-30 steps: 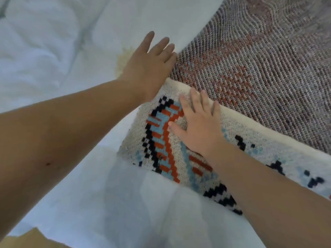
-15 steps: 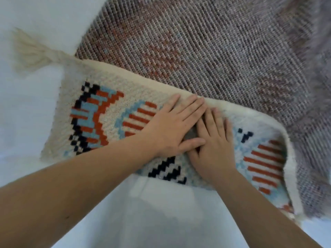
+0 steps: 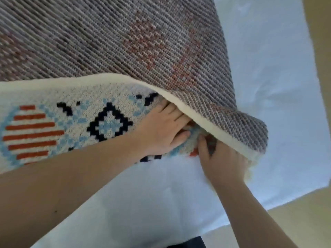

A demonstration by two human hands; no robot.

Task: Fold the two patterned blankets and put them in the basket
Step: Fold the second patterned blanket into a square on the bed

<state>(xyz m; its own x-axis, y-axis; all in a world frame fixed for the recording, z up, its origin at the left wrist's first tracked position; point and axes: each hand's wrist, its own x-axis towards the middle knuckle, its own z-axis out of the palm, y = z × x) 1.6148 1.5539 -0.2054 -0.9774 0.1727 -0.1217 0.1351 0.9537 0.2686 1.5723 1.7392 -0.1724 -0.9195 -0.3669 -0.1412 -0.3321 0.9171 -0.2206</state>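
My left hand [image 3: 164, 129] flat under blanket [image 3: 111, 43] flap, fingers straight; right hand [image 3: 221, 162] grips corner; fold runs left-right on bed sheet [image 3: 268, 86].

One patterned blanket [image 3: 75, 120] is seen, spread from the upper left to the right of centre of the frame. Two hands are counted: the left hand [image 3: 161, 129] at centre and the right hand [image 3: 222, 163] at lower right. One white sheet [image 3: 268, 86] is seen beneath.

patterned blanket [image 3: 107, 119], edge folded over, grey underside up
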